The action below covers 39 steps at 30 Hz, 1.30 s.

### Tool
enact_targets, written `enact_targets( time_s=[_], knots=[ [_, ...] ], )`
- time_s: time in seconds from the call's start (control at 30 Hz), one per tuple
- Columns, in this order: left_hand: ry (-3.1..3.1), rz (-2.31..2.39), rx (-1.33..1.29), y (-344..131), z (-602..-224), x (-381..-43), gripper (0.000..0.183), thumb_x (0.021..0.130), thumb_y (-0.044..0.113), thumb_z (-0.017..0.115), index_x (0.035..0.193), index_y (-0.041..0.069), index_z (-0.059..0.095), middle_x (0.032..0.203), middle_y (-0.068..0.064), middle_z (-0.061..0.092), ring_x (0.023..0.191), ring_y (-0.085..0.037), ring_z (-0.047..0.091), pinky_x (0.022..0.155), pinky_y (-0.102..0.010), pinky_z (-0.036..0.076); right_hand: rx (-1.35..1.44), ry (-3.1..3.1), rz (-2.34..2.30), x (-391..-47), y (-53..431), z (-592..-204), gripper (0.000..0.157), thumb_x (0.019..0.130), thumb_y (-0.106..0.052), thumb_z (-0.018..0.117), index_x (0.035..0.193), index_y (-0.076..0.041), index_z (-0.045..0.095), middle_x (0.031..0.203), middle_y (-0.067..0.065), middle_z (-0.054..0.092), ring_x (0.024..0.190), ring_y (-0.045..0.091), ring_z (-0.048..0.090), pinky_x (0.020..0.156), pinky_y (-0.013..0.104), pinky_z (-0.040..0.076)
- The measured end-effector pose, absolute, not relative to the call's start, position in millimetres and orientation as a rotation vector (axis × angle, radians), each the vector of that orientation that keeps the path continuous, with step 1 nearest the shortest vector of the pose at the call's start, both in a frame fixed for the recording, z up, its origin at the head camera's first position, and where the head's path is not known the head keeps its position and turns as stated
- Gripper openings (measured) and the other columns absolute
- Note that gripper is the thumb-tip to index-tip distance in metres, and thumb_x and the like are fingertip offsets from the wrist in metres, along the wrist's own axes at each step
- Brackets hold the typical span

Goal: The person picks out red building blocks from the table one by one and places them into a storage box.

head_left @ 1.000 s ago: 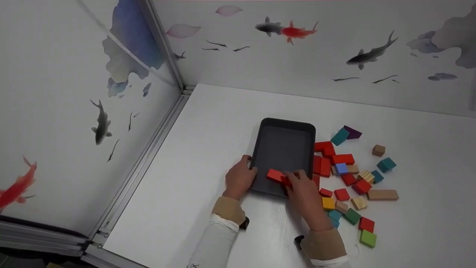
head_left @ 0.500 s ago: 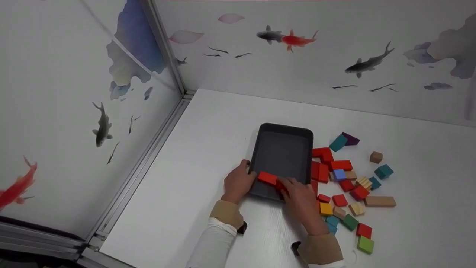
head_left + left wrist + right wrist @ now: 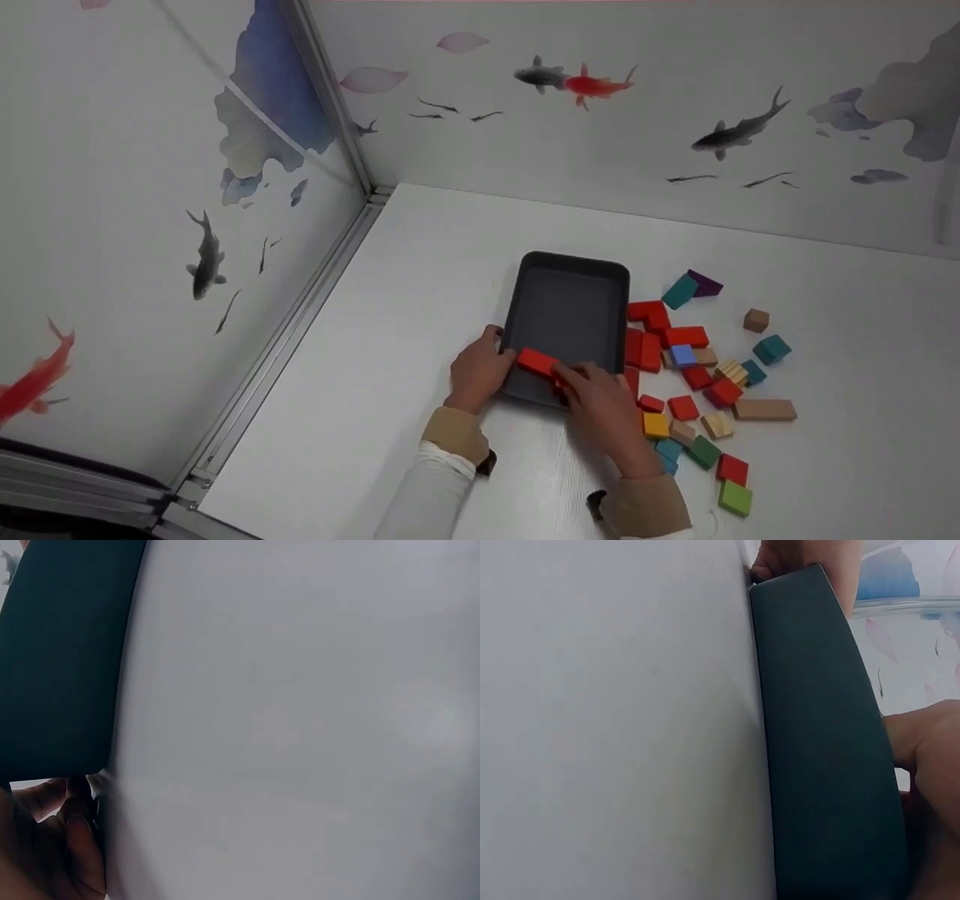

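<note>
A dark grey baking tray [image 3: 570, 307] lies on the white table. My left hand [image 3: 478, 371] grips its left rim near the front corner, with the thumb at the rim; the left wrist view shows curled fingers [image 3: 84, 840] beside the tray's outer wall [image 3: 60, 660]. Inside the tray's near end, a red block [image 3: 538, 362] lies close to the left thumb. My right hand [image 3: 604, 405] reaches over the near right corner and holds a second red block [image 3: 557, 381] against the first one's right end. That second block is mostly hidden by the fingers.
Loose wooden blocks spread right of the tray, with several red blocks [image 3: 650, 352] close against its wall. A long tan block [image 3: 765, 409] and a light green block [image 3: 736, 498] lie farther out. Printed walls stand behind and at left, with a metal frame [image 3: 285, 330] along the left edge.
The red blocks and my right hand have shifted left within the tray, toward the left thumb. My left hand has stayed on the rim. The head view has tilted slightly.
</note>
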<state>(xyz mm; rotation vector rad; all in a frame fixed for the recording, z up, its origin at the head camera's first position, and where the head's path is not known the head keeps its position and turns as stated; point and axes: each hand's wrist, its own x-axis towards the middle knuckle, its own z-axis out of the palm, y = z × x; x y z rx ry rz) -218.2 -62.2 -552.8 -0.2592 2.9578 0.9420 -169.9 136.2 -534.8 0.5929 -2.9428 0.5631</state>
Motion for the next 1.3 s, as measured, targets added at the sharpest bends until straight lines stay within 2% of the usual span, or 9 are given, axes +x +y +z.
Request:
enact_targets(
  time_s=[0.27,0.47,0.57,0.7,0.87,1.0,1.3],
  knots=[
    [2.975,0.948,-0.255,-63,-554,-216,0.039,0.081,0.035,0.052,0.117,0.020,0.053,0.095,0.000,0.063,0.076,-0.014,0.056,0.060,-0.031,0.042,0.445,-2.984,0.723,-169,134,-536,0.048,0.078,-0.020,0.069,0.123,-0.028,0.054,0.111,0.003,0.050,0.089,0.020,0.047,0.073,0.031,0.036],
    [2.968,0.948,-0.236,-65,-554,-215,0.039,0.081,0.035,0.051,0.117,0.019,0.053,0.094,0.000,0.063,0.073,-0.012,0.055,0.059,-0.030,0.041,0.455,-3.014,0.757,-167,133,-536,0.040,0.080,-0.022,0.067,0.119,-0.024,0.058,0.108,-0.002,0.057,0.090,0.018,0.048,0.076,0.032,0.037],
    [2.965,0.945,-0.240,-65,-554,-215,0.039,0.081,0.035,0.051,0.116,0.019,0.053,0.095,0.001,0.062,0.074,-0.011,0.054,0.059,-0.030,0.041,0.439,-3.006,0.856,-165,129,-534,0.036,0.081,-0.024,0.066,0.116,-0.025,0.059,0.103,-0.007,0.059,0.088,0.014,0.051,0.079,0.032,0.041],
    [2.960,0.943,-0.248,-65,-554,-216,0.039,0.081,0.036,0.050,0.117,0.020,0.052,0.092,0.001,0.063,0.072,-0.012,0.054,0.059,-0.029,0.041,0.559,-2.960,1.033,-162,120,-533,0.033,0.084,-0.025,0.062,0.116,-0.027,0.059,0.103,-0.011,0.059,0.092,0.010,0.054,0.083,0.035,0.044],
    [2.967,0.930,-0.243,-64,-554,-219,0.040,0.082,0.036,0.050,0.119,0.019,0.052,0.097,0.000,0.063,0.077,-0.013,0.056,0.062,-0.030,0.043,0.867,-2.966,1.033,-159,110,-534,0.038,0.087,-0.025,0.057,0.125,-0.025,0.053,0.125,-0.007,0.050,0.111,0.014,0.049,0.089,0.040,0.039],
    [2.962,0.912,-0.253,-64,-552,-219,0.040,0.082,0.035,0.050,0.119,0.019,0.052,0.099,-0.001,0.063,0.078,-0.014,0.057,0.063,-0.032,0.044,0.974,-3.000,0.953,-160,110,-533,0.040,0.087,-0.026,0.056,0.127,-0.024,0.051,0.134,-0.006,0.042,0.115,0.016,0.046,0.090,0.041,0.039],
    [2.949,0.922,-0.255,-65,-551,-218,0.039,0.083,0.036,0.050,0.118,0.019,0.052,0.099,-0.002,0.063,0.078,-0.014,0.056,0.064,-0.032,0.043,0.963,-3.021,0.964,-157,109,-534,0.040,0.087,-0.027,0.057,0.126,-0.023,0.052,0.129,-0.004,0.047,0.112,0.017,0.049,0.089,0.042,0.039]
  ],
)
